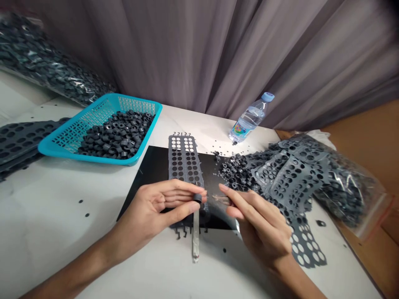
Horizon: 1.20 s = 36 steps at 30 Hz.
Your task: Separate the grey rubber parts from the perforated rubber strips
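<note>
Taking the dark ring as the middle of the clock, here the left hand [156, 203] is keeping a narrow grip, pinching that ring [197, 198] between thumb and fingers just above the black board [149, 166]. Over towards 3 o'clock, the right hand [264, 220] is closing its own grip on a slim tool [222, 199], too blurred for naming, with its tip pointing at the ring but standing apart from it. A pale strip [195, 236] is lying at 6 o'clock, running down onto the white counter [62, 216].

So how far along are we? At 10 o'clock the blue basket [46, 147] is holding a big heap of rings, probably the finished share, while a loose pile [238, 170] is sitting at 2 o'clock, seemingly waiting its turn; nothing is proving which is which. Tiny dark bits [218, 145] are dotting the counter beyond that pile. The holed sheet [183, 166] at 11 o'clock is showing open holes, apparently emptied where visible. The ring in hand is looking mid-job, and plenty is seemingly remaining.
</note>
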Each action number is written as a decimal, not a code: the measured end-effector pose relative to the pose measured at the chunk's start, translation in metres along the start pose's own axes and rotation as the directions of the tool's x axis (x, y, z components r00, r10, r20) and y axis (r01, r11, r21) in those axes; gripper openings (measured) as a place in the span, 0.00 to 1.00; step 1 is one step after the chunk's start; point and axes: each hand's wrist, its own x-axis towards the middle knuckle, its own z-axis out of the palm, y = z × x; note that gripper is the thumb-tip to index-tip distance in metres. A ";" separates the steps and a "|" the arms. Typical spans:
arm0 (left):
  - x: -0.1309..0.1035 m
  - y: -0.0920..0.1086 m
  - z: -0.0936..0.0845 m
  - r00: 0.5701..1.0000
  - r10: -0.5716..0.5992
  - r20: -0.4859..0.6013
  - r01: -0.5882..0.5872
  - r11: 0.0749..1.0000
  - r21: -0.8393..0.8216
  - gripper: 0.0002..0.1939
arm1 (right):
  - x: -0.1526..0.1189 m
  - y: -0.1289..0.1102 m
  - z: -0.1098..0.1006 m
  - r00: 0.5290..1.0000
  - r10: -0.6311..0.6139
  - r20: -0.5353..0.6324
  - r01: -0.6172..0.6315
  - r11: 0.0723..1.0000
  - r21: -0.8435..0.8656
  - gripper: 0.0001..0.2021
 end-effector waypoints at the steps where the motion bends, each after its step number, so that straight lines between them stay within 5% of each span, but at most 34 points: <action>1: 0.000 0.000 0.000 1.000 -0.004 -0.001 0.004 1.000 0.004 0.11 | 0.000 0.000 0.000 1.000 0.022 -0.010 -0.022 1.000 0.010 0.23; 6: 0.002 -0.004 -0.001 1.000 -0.013 0.012 0.013 1.000 0.010 0.13 | 0.003 -0.002 0.007 0.982 0.182 0.051 -0.188 0.969 0.160 0.19; 13: 0.003 -0.010 0.002 0.997 -0.031 0.070 0.033 0.999 -0.035 0.11 | 0.009 -0.015 0.022 0.894 0.403 0.193 -0.447 0.812 0.374 0.17; 20: 0.005 -0.006 0.005 0.991 -0.118 0.056 0.122 0.991 -0.057 0.10 | 0.005 0.001 0.020 0.805 0.583 0.113 -0.575 0.718 0.392 0.07; 28: 0.006 -0.012 0.002 0.991 -0.116 0.064 0.116 0.993 -0.007 0.16 | 0.007 -0.006 0.016 0.825 0.517 0.229 -0.563 0.715 0.415 0.11; 32: 0.007 -0.008 0.001 0.995 -0.089 0.037 0.088 0.995 0.046 0.17 | 0.018 0.029 0.021 0.851 0.504 0.147 -0.524 0.829 0.195 0.12; 36: 0.008 0.008 -0.014 0.985 0.077 -0.155 -0.041 0.974 0.222 0.15 | 0.051 0.109 0.042 0.896 0.401 0.189 -0.377 0.914 -0.151 0.16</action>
